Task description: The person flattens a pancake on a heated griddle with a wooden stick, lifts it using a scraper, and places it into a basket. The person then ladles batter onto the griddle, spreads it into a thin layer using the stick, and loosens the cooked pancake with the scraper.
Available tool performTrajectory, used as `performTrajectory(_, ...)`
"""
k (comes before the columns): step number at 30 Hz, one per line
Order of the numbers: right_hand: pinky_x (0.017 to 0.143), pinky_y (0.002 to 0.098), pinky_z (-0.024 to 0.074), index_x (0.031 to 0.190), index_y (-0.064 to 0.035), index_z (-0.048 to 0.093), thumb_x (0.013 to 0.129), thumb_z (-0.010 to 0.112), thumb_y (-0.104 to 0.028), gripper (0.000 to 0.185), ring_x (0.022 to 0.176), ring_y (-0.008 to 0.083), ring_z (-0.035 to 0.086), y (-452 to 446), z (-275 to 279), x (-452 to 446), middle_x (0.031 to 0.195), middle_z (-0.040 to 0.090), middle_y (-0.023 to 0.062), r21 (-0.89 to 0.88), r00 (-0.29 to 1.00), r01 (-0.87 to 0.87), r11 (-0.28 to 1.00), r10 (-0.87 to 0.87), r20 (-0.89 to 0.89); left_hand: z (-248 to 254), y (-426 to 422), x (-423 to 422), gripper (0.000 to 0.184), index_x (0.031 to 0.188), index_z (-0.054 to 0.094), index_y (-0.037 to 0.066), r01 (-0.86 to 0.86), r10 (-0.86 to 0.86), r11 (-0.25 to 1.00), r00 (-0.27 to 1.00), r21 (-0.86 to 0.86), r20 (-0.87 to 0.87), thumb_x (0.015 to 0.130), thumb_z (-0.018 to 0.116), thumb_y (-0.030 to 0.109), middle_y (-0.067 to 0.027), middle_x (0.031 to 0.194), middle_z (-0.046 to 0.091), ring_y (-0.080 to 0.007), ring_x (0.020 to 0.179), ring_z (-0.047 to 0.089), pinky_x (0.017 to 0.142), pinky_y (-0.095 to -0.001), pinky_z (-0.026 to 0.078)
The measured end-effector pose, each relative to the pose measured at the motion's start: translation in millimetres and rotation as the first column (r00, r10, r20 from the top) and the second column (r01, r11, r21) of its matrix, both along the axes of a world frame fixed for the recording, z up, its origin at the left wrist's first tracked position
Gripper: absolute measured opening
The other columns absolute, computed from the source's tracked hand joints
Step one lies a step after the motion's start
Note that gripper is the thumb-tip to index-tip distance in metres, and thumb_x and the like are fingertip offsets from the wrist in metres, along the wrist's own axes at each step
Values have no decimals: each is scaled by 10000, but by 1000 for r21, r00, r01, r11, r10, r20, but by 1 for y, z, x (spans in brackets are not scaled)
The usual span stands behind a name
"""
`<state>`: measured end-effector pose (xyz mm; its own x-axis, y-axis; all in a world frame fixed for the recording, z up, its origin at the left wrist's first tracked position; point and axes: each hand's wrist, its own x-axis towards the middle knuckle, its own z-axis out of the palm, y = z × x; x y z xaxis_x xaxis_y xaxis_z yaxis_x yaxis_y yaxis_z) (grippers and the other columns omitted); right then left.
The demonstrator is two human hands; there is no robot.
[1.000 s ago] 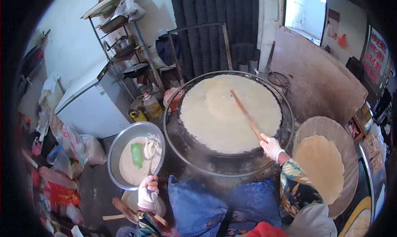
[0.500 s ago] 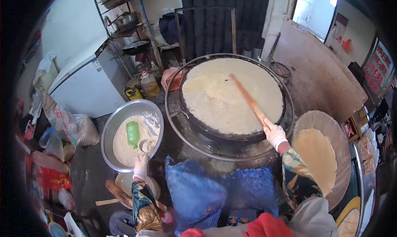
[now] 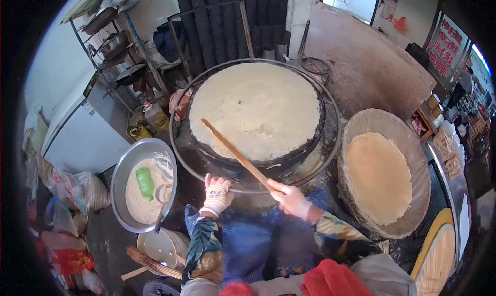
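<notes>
My right hand, in a pale glove, grips one end of a long flat wooden stick. The stick's far end lies over the near left of a large round griddle, which is covered with a thin layer of pale batter. My left hand, also gloved, is by the near part of the metal ring around the griddle. Its fingers are slightly bent and apart, and I see nothing in it. Left of it, a metal bowl holds pale flour-like stuff, a green bottle and a ladle.
On the right stands a big lined basket with a round tan sheet in it. A bucket with a brush across it is below the bowl. A white freezer and a shelf rack stand at the left.
My left hand has let go of the ladle in the bowl and moved right to the griddle's ring. My right hand has drawn the stick toward me and left. The view has turned right.
</notes>
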<state>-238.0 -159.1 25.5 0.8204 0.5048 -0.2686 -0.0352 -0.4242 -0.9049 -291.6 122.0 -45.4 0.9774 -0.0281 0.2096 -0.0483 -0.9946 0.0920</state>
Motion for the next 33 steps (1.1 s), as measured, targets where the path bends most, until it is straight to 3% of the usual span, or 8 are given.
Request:
performTrajectory(3,499,196,478,1320,-273,551,917,617,-206,414,532,82,486,-47,14,21,750,613,-17,216,970,207,954,-171,-175,1,-39,6,331,865,633,172,3,-3,1000,998,-3,-63,634,733,387,-58,888,604,-292,1033,546,1077,-520,240)
performTrajectory(5,552,370,516,1185,-202,564,978,460,-295,250,625,288,624,-98,-45,89,737,648,137,-747,739,230,624,387,551,-9,-71,5,347,927,656,179,-3,4,999,1000,-34,12,671,703,408,-56,908,611,-282,1035,537,1060,-509,235)
performTrajectory(14,740,499,491,1284,-206,492,965,411,-336,354,854,398,632,-87,-64,211,880,658,214,-537,802,366,760,35,596,0,-179,24,490,1095,574,85,-8,5,974,1000,-227,-14,737,679,403,-160,1089,565,-367,1132,472,1063,-565,206)
performTrajectory(16,780,460,498,1272,-215,528,984,366,-341,353,883,403,625,-70,-99,216,910,660,202,-301,944,329,895,-300,139,1,-191,28,508,1108,535,65,7,-13,970,1000,-241,-23,743,661,395,-139,1092,531,-355,1130,447,1047,-571,227)
performTrajectory(21,739,419,518,1353,-167,489,981,418,-268,392,845,338,653,-97,-125,125,952,667,195,-542,508,122,831,417,754,0,-212,36,574,1115,526,26,-18,10,972,999,-234,-34,716,676,409,-164,1108,524,-350,1151,436,1054,-579,216)
performTrajectory(24,658,364,479,1112,-6,595,956,536,-213,266,697,252,615,-75,-51,37,981,670,148,-390,918,113,914,54,392,-3,-215,38,595,1121,530,29,-7,-1,967,999,-254,-32,699,685,419,-163,1110,527,-358,1151,436,1056,-579,209)
performTrajectory(29,626,220,472,1304,-220,569,933,606,-317,385,680,144,570,-53,-77,-11,723,564,8,397,948,291,870,-204,-246,-42,-203,44,398,1146,549,134,-57,25,952,994,-301,-109,856,480,397,-102,1067,564,-283,1121,473,1064,-543,212)
performTrajectory(33,699,435,520,1397,-241,417,982,458,-295,421,772,359,651,-50,-7,-23,874,668,185,-287,911,-141,947,238,337,4,-175,23,345,1066,596,99,-16,-2,987,993,-162,-114,819,530,331,-120,1044,601,-300,1076,527,1055,-511,239)
